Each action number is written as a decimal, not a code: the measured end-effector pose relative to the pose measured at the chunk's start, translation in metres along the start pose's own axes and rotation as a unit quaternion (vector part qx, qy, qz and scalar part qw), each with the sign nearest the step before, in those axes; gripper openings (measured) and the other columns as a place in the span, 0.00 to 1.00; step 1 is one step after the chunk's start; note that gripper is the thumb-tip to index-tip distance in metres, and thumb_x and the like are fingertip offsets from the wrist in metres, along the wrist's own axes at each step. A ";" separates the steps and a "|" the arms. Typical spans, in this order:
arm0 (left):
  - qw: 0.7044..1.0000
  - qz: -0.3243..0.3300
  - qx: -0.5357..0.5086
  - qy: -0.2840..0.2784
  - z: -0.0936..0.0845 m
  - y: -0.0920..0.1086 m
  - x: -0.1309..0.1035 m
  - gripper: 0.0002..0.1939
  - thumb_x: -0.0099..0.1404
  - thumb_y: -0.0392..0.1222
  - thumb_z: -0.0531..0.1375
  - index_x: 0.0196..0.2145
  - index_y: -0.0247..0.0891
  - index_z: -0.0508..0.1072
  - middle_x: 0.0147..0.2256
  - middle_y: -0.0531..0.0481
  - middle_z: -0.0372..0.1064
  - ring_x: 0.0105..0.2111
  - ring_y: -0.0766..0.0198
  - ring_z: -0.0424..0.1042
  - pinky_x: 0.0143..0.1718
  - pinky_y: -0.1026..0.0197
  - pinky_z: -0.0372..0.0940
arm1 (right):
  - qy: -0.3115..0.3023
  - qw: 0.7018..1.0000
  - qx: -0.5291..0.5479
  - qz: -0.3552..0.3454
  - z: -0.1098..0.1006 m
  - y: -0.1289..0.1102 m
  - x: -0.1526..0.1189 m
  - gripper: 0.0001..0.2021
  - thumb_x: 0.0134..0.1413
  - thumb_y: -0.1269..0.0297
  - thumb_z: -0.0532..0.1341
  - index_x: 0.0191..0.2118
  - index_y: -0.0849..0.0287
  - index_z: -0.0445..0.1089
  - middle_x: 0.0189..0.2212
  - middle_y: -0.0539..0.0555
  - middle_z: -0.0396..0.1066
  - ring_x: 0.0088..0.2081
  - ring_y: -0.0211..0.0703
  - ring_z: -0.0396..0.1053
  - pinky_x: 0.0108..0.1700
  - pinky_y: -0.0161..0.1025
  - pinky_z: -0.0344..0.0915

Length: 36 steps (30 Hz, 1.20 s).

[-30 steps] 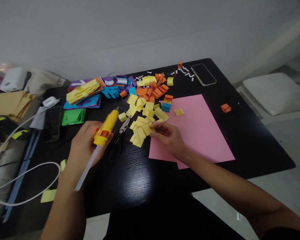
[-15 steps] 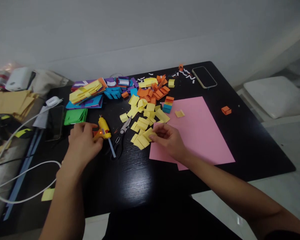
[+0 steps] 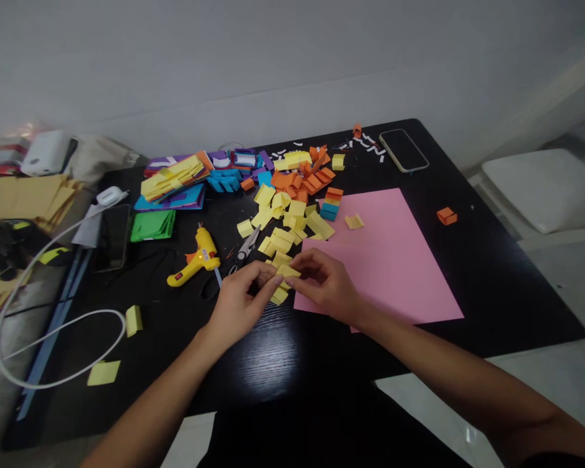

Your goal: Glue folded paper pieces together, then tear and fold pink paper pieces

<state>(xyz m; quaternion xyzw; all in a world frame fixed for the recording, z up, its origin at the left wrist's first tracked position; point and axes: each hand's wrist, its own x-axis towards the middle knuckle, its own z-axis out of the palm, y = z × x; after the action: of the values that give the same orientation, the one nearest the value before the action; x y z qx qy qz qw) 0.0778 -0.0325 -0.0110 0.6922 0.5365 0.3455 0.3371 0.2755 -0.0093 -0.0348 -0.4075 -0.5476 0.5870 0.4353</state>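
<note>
Between the fingertips of both hands is a small folded yellow paper piece. My left hand pinches its left side, and my right hand pinches its right side. Just beyond them lies a pile of folded yellow paper pieces, partly covered by my fingers. A yellow hot glue gun rests on its side left of my left hand, a glue stick poking from it. Scissors lie by the pile, their handles partly hidden. Pink paper sheets are under and beyond my right hand.
On the black table are orange folded pieces, a multicoloured strip, green paper and stacked coloured papers. A phone lies at the back right. A white cable loops at left, near loose yellow pieces.
My left hand has left the glue gun, which now lies on the table, and moved right to the yellow paper piece in my right hand. The view has shifted slightly.
</note>
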 end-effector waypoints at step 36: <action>0.989 -0.085 -0.124 -0.016 0.005 -0.002 0.001 0.15 0.69 0.51 0.62 0.31 0.37 0.74 0.25 0.54 0.66 0.26 0.67 0.63 0.29 0.64 0.60 | -0.046 0.996 -0.063 0.042 -0.006 -0.001 0.004 0.14 0.55 0.52 0.70 0.31 0.58 0.77 0.26 0.50 0.75 0.29 0.40 0.70 0.31 0.37 0.65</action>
<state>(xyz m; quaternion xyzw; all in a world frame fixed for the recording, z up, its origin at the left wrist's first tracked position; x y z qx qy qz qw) 0.0814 -0.0319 -0.0152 0.6026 0.5409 0.3681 0.4570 0.2798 -0.0037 -0.0343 -0.4291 -0.5853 0.5872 0.3586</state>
